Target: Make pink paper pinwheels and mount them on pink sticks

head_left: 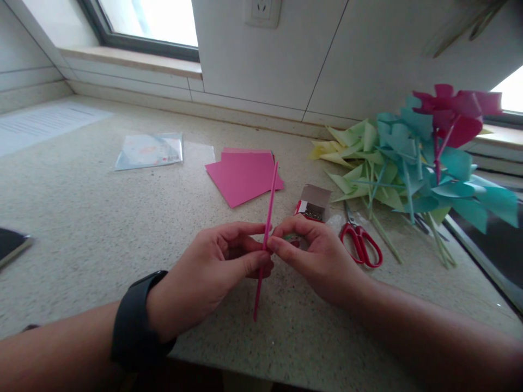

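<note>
- On the bench (81,218), a pink stick (270,209) is held above the near middle, pinched between the fingertips of the left hand (212,267) and right hand (322,253).
- Pink sheets (247,177) are placed beyond it; scissors (358,234) and an open box (316,194) are set close by the right hand, with pinwheels (417,158) heaped farther right.
- A clear packet (149,149) and a printed page (44,125) are left at far left.
- The box's near part is hidden by the right hand; a black object (12,245) is cut off at left. Whether the stick is rolled or folded cannot be made out.
- Counted: one stick, one box, one pair of scissors, one packet, one magenta pinwheel; the overlapped blue and green ones cannot be counted.
</note>
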The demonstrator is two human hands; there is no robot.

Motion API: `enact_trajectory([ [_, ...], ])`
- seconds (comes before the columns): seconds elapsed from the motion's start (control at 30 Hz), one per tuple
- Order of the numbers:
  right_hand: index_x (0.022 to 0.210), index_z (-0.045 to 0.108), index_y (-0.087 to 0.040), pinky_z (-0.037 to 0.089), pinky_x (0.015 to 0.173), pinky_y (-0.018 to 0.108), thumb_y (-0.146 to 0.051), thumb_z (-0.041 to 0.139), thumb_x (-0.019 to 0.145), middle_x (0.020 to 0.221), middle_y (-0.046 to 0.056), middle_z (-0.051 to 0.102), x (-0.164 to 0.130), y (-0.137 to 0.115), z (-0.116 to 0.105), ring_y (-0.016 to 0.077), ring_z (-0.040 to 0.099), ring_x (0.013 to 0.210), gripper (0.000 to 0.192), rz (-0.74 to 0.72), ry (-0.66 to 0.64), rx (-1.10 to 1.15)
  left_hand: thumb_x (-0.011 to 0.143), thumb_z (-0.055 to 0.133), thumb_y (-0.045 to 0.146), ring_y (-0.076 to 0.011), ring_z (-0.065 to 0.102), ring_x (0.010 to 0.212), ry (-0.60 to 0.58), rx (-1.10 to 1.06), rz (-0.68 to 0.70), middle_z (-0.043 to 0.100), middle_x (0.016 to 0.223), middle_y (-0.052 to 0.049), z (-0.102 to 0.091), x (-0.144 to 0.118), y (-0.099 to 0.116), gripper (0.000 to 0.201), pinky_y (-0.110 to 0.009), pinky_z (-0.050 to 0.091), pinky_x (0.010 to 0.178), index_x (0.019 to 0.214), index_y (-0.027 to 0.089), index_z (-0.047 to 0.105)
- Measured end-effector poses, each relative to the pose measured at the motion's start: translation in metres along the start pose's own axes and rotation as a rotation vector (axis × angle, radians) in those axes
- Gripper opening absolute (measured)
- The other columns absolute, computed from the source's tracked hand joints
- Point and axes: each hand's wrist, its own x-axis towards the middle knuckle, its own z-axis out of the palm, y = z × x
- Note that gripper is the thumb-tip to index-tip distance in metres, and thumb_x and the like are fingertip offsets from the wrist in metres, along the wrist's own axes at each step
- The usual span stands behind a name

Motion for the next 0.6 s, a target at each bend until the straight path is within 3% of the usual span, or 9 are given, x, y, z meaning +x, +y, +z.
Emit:
enact_trajectory([
  [0.33, 0.078, 0.070, -0.021, 0.047, 0.076, 0.032, -0.032, 0.067, 0.085, 0.078, 0.000, 0.070, 0.0025, 0.0033, -0.0022, 0.0165, 0.063, 0.076, 0.013, -0.033, 0.001, 0.049, 0.078, 0.083, 0.016, -0.0134, 0.073, 0.073, 0.029, -0.230, -0.065, 0.068, 0.079, 0.004, 0.0041, -0.0012, 0.0008, 0.034, -0.033, 0.064, 0.078, 0.109, 0.023, 0.073],
  [0.6, 0.092, 0.073, -0.022, 0.050, 0.081, 0.038, -0.037, 0.069, 0.088, 0.090, 0.005, 0.074, -0.0004, 0.0069, -0.0028, 0.0216, 0.066, 0.088, 0.015, -0.068, 0.007, 0.008, 0.083, 0.079, 0.017, -0.0133, 0.074, 0.081, -0.051, -0.276, -0.061, 0.066, 0.097, 0.002, 0.0050, -0.0038, -0.0015, 0.032, -0.030, 0.062, 0.083, 0.112, 0.030, 0.074],
])
